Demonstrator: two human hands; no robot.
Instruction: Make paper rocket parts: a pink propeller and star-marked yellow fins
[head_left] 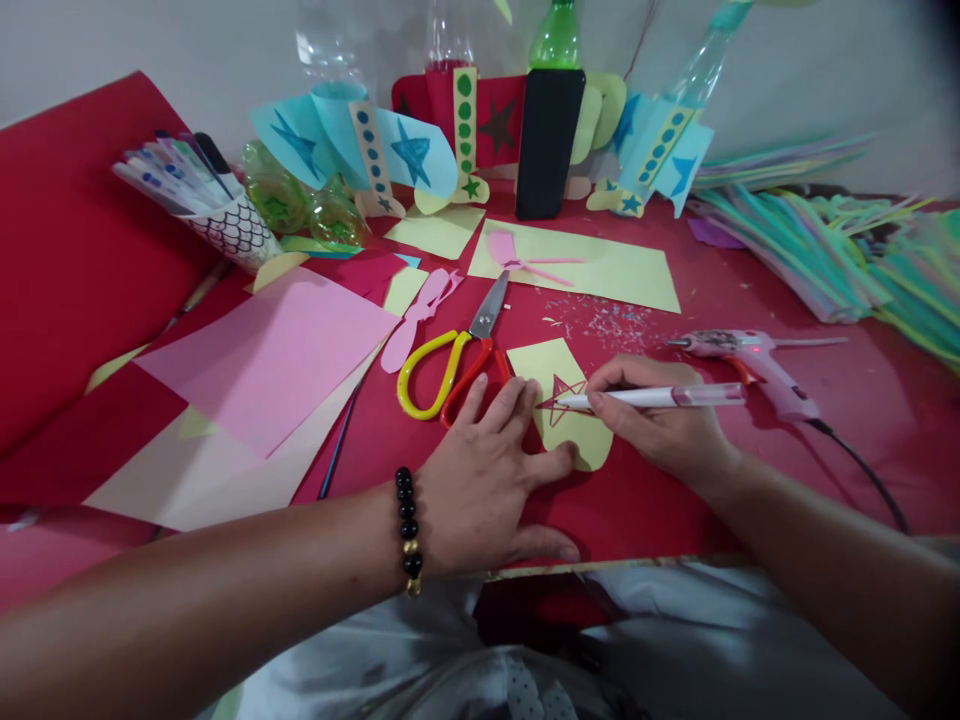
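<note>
A small pale-yellow paper piece [592, 445] with one rounded end lies in front of me, with a red star outline [559, 398] drawn on it. My left hand [495, 465] lies flat with its fingers spread, some of them pressing on the left edge of that paper. In my right hand [660, 415] is a white pen [645, 397], pinched between thumb and fingers, its tip on the star. Scissors [487, 320] with one yellow and one red handle lie just beyond my left fingertips, the red handle partly hidden behind them.
A glue gun [750, 360] with a small red light lies at right, its cord trailing toward me. Pink paper [277, 350] and other sheets cover the left. At the back stand decorated bottles [555, 40], a black phone [550, 145], a pen cup [229, 225] and pastel strips [795, 255].
</note>
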